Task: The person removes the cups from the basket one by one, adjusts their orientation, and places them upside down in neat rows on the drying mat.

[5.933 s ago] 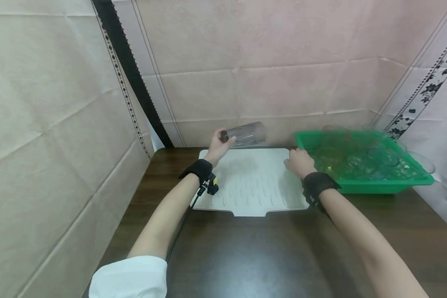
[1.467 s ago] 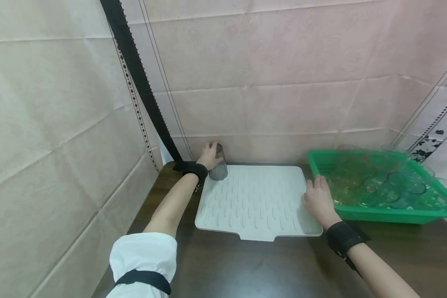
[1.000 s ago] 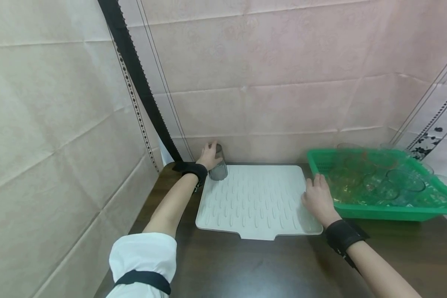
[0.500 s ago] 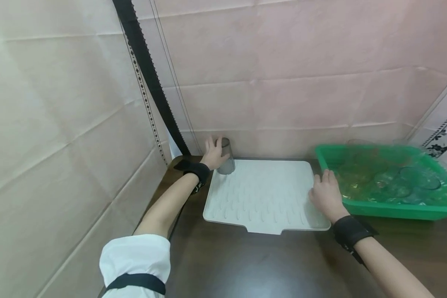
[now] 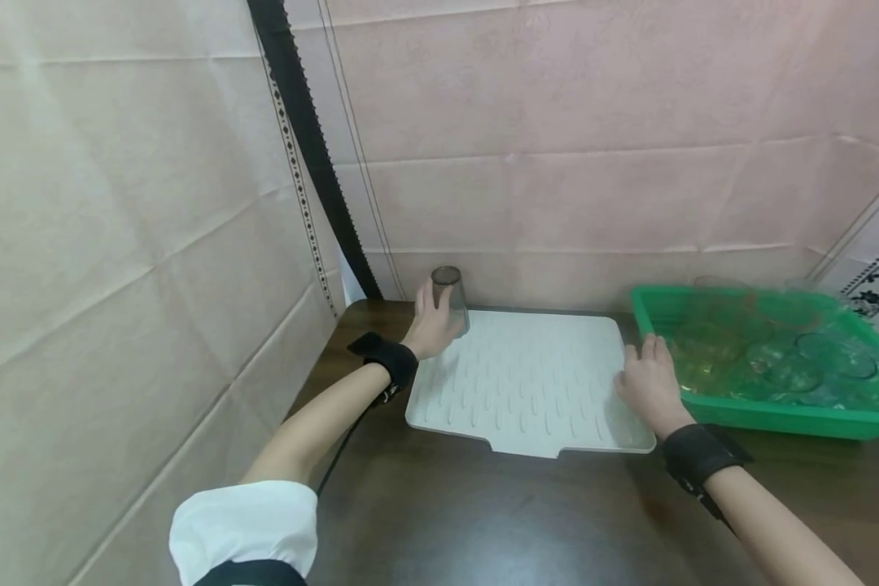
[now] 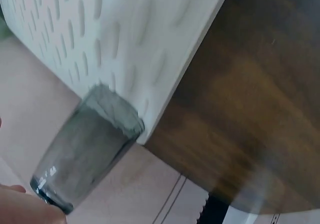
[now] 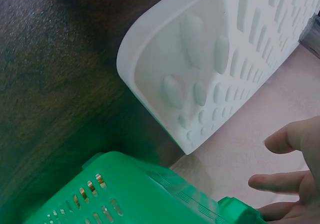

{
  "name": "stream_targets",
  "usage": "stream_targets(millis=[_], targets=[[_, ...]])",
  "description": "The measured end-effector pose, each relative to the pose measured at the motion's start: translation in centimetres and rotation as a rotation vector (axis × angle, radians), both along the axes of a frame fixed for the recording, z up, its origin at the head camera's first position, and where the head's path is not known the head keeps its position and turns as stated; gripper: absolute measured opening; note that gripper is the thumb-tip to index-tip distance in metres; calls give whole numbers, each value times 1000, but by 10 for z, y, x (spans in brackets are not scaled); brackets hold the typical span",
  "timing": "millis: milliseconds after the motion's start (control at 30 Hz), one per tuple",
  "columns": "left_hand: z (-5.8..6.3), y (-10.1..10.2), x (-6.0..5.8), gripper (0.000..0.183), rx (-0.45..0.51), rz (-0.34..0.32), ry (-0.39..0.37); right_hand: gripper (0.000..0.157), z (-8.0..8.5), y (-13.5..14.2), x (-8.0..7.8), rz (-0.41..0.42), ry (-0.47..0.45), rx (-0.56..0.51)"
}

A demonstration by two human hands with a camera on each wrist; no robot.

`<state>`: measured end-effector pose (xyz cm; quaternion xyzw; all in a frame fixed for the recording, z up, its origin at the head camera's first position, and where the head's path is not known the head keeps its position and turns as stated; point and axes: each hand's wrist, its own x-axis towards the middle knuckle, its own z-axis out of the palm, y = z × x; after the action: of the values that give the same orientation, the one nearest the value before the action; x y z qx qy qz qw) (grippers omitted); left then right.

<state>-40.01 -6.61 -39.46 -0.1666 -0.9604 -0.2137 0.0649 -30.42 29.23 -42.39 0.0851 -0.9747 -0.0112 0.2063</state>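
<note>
A grey-tinted drinking glass (image 6: pixel 85 149) stands at the back left corner of a white ridged drying tray (image 5: pixel 520 382), its darker end up. My left hand (image 5: pixel 434 330) is beside it at the near side, with fingers extended up along the glass; in the left wrist view part of that hand overlaps the dark end. My right hand (image 5: pixel 648 382) is over the tray's right edge, next to a green plastic basket (image 5: pixel 784 417). Its fingers are spread and hold nothing in the right wrist view, with the lowest close to the basket's rim.
Several clear and tinted glasses (image 5: pixel 791 362) fill the green basket on the right. The dark wooden table (image 5: pixel 483 521) extends in front of the tray. A cloth-covered wall (image 5: pixel 557 203) rises right behind, another at the left.
The glass was held sideways over the tray at first and now stands on the back left corner. My left hand has shifted slightly toward me along it. The right hand has opened near the basket.
</note>
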Motion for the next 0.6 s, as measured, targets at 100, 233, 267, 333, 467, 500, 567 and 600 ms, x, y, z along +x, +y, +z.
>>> stream_targets(millis=[100, 233, 267, 333, 467, 500, 567, 600], targets=[[-10, -1, 10, 70, 6, -29, 37, 45, 1, -2, 1, 8, -15, -6], [-23, 3, 25, 66, 11, -85, 35, 44, 5, -2, 5, 9, -21, -14], [-25, 3, 29, 65, 3, -94, 27, 44, 5, -2, 6, 13, -15, -18], [-30, 2, 39, 64, -2, -109, -7, 43, 5, -4, 5, 30, 19, -2], [-37, -1, 54, 64, -40, -141, -65, 40, 1, -4, 2, 44, 62, 33], [-39, -1, 57, 63, -46, -151, -69, 40, 0, -3, 1, 41, 64, 40], [-41, -1, 62, 63, -61, -168, -75, 40, 0, -3, 0, 33, 52, 37], [-42, -2, 65, 63, -68, -175, -83, 41, 0, -3, 1, 30, 45, 36]])
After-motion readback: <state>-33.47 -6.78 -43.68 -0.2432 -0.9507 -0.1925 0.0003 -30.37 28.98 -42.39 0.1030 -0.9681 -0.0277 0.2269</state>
